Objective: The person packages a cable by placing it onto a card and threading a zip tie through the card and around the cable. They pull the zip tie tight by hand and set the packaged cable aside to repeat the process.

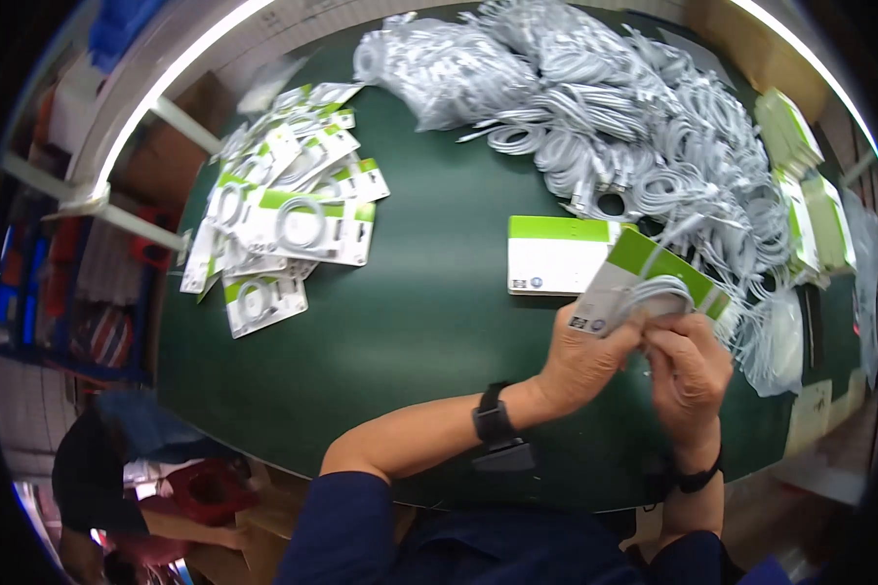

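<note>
My left hand (578,363) is closed on a green-and-white packaging card (605,285), tilted above the right side of the table. Against the card lies a coiled white cable (665,286). My right hand (691,375) has its fingers pinched together at the coil's near side, where thumbs and fingertips of both hands meet. The fingers partly hide the cable's lower part, and its ends cannot be made out. Just beyond and to the left, a stack of similar cards (554,258) rests flat on the table.
A large heap of coiled white cables (595,112) covers the back and right of the green table (429,322). Carded cables (302,229) are piled at the left. More card stacks (798,219) stand at the right edge. Another person (98,478) is at the lower left.
</note>
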{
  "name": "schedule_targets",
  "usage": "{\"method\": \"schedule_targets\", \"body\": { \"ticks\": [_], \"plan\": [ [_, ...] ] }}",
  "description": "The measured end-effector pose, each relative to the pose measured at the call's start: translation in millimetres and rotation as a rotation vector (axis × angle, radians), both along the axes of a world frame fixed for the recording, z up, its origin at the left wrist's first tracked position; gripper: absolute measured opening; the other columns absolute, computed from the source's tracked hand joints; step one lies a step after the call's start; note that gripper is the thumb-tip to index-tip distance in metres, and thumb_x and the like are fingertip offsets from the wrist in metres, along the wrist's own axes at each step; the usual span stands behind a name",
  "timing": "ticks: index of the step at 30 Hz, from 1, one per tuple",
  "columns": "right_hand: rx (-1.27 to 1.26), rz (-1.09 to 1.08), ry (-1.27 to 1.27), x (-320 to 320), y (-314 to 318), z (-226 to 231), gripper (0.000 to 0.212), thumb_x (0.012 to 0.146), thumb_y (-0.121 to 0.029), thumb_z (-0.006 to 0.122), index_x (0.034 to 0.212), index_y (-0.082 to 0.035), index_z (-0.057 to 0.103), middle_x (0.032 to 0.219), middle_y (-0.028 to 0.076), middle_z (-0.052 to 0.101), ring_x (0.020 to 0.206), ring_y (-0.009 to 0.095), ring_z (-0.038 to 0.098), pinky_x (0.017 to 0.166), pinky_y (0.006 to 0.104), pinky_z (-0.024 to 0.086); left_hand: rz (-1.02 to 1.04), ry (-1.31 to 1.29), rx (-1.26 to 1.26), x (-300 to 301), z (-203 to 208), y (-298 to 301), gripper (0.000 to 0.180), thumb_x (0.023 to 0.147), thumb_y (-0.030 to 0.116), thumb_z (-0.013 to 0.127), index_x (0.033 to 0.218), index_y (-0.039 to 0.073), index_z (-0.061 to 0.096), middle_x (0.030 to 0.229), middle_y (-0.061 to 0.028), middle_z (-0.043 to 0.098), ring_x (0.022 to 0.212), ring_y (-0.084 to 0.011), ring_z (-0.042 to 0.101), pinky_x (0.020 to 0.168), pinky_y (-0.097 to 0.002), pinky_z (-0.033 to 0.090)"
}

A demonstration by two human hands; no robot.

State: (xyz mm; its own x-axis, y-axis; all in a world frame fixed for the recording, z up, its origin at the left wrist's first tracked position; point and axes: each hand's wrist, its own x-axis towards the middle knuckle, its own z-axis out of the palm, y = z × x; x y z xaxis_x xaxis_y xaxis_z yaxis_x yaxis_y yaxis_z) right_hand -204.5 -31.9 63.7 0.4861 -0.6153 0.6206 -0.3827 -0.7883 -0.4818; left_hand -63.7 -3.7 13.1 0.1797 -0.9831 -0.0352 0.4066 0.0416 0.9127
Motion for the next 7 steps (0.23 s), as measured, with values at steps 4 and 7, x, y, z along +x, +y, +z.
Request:
{"method": "schedule_targets", "body": {
  "ticks": [4,7],
  "plan": [
    [0.193,0.024,0.014,-6.9,-1.7,1.3,0.02,0.079,0.014,0.068,0.093,0.001,0.068,0.093,0.013,0.068,0.079,0.024,0.066,0.067,0.0295,0.052,-0.047,0.126,-0.012,-2.8,-1.5,-3.1,0.018,0.095,0.017,0.069,0.104,0.002,0.066,0.078,0.0005,0.065,0.059,-0.0043,0.056,0.047,-0.0213,0.044],
    [0.14,0.021,0.02,-2.4,-6.3,-1.7,0.021,0.077,0.011,0.07,0.094,-0.001,0.07,0.091,0.013,0.068,0.078,0.026,0.068,0.065,0.0328,0.053,-0.026,0.127,-0.009,2.2,-5.2,-6.5,0.021,0.094,0.018,0.07,0.107,0.002,0.066,0.077,0.0004,0.066,0.058,-0.0051,0.058,0.047,-0.0208,0.044]
  ]
}}
